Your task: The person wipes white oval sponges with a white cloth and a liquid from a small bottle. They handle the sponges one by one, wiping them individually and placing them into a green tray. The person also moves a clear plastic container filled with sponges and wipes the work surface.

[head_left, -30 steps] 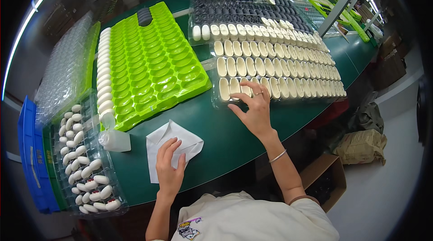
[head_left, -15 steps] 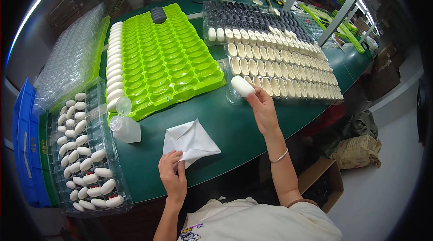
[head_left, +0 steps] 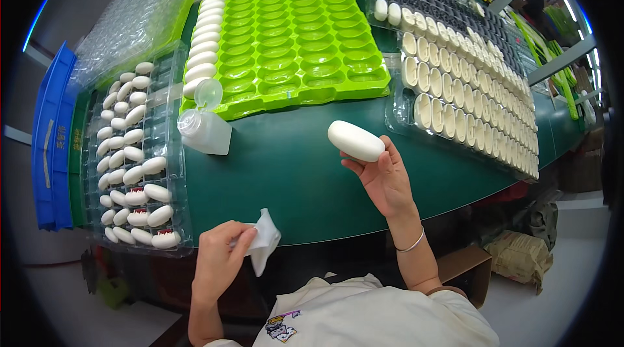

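My right hand (head_left: 383,175) holds a smooth white oval shell (head_left: 355,140) above the green table (head_left: 292,178), just left of a clear tray of white shells (head_left: 455,106). At the table's near edge, a crumpled white cloth (head_left: 265,240) is pinched in my left hand (head_left: 220,262). A small clear bottle with its flip cap open (head_left: 203,127) stands between the two hands, nearer the left one. Behind it lies a bright green moulded tray (head_left: 292,41) with a row of white shells along its left side.
A clear tray of white oval parts (head_left: 133,158) lies at the left, beside a blue crate (head_left: 52,145). Stacked clear blister trays (head_left: 136,15) sit at the far left. A dark tray (head_left: 448,15) lies at the back right. A cardboard box (head_left: 465,269) stands on the floor.
My right hand lifted one white shell out of the clear tray and brought it toward me. My left hand gathered the flat cloth off the table to the near edge.
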Demonstrator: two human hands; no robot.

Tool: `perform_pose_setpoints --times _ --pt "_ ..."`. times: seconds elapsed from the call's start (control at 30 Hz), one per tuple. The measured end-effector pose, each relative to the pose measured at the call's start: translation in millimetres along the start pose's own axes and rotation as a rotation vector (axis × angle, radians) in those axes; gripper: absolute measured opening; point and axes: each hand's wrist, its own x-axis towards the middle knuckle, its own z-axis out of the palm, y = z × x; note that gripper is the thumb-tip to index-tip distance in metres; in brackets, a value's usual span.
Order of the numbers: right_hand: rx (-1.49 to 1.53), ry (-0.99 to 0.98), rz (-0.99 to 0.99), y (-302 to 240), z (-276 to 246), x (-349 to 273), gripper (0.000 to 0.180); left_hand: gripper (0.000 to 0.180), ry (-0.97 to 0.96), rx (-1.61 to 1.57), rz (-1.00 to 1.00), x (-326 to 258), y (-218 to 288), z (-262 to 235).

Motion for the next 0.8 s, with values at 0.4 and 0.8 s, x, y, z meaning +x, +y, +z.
perform_pose_setpoints --times 0.4,0.8 --pt "-0.195 0.055 0.127 -2 11 -7 0.018 0.036 0.369 -0.990 -0.370 31 2 -46" --pt "-0.284 0.071 0.141 5 21 -38 0.010 0.029 0.444 -0.901 -0.227 11 -32 13"
